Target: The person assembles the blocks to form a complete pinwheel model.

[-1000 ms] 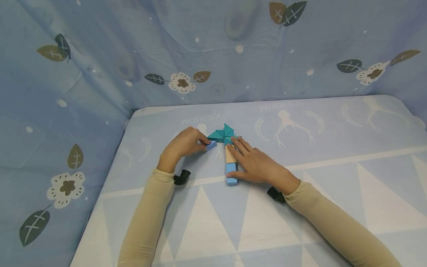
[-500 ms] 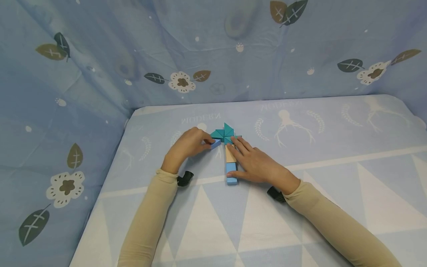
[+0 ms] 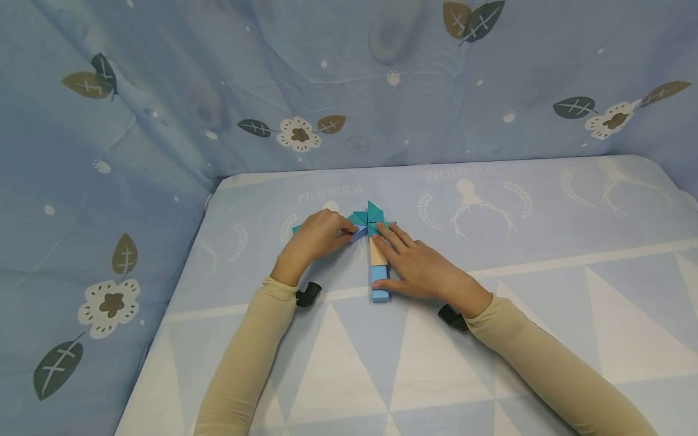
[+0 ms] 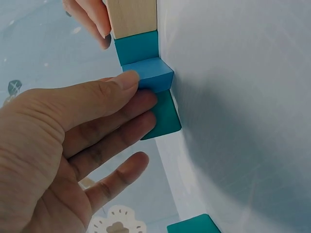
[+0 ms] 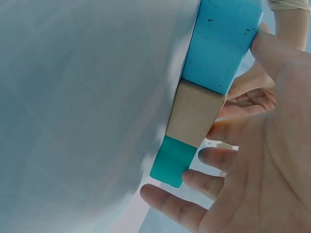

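Observation:
My left hand (image 3: 320, 235) pinches a small blue block (image 4: 156, 73) between thumb and fingers. That block sits against a pinwheel-like group of teal triangular blocks (image 3: 374, 212) on the table. Below the group runs a column made of a plain wooden block (image 3: 377, 253) and a longer light-blue block (image 3: 379, 275). Along this column lies my right hand (image 3: 422, 266), fingers spread and mostly straight. Its fingertips touch the teal and wooden blocks, and its thumb is at the light-blue one. The right fingers partly cover the group's right side.
A separate teal block (image 3: 296, 229) lies left of my left hand, mostly hidden by it in the head view. The patterned table cover (image 3: 491, 375) meets a blue printed curtain (image 3: 414, 121) at the back and left.
My left hand has moved right with the blue block, bringing it up to the teal group. The separate teal block now shows behind that hand. The right hand stays in place.

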`<state>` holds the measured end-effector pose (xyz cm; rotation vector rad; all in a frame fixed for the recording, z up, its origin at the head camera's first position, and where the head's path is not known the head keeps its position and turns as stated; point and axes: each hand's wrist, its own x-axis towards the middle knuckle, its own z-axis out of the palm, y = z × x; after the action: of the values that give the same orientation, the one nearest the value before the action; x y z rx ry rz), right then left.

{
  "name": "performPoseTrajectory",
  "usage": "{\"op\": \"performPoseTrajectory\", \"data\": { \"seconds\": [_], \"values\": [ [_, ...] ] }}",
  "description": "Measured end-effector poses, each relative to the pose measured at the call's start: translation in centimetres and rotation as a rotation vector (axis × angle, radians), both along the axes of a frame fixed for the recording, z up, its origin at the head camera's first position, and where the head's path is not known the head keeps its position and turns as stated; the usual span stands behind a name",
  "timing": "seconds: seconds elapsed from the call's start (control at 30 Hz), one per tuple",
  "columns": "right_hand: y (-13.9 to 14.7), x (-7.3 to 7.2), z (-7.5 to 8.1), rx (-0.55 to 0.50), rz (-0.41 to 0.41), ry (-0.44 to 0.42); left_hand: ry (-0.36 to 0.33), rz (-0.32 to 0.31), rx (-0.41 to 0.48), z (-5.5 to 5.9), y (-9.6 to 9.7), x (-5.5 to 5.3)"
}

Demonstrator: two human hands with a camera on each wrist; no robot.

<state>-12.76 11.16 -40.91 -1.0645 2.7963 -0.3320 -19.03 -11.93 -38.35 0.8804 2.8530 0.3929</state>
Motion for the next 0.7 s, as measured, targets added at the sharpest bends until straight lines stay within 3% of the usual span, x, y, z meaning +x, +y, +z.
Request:
{"op": "performPoseTrajectory", "data": {
  "seconds": [0.7],
  "values": [
    [-0.11, -0.03, 0.08, 0.022, -0.002, -0.006, 0.033, -0.023, -0.011, -0.06, 0.21, 0.15]
  ]
}}
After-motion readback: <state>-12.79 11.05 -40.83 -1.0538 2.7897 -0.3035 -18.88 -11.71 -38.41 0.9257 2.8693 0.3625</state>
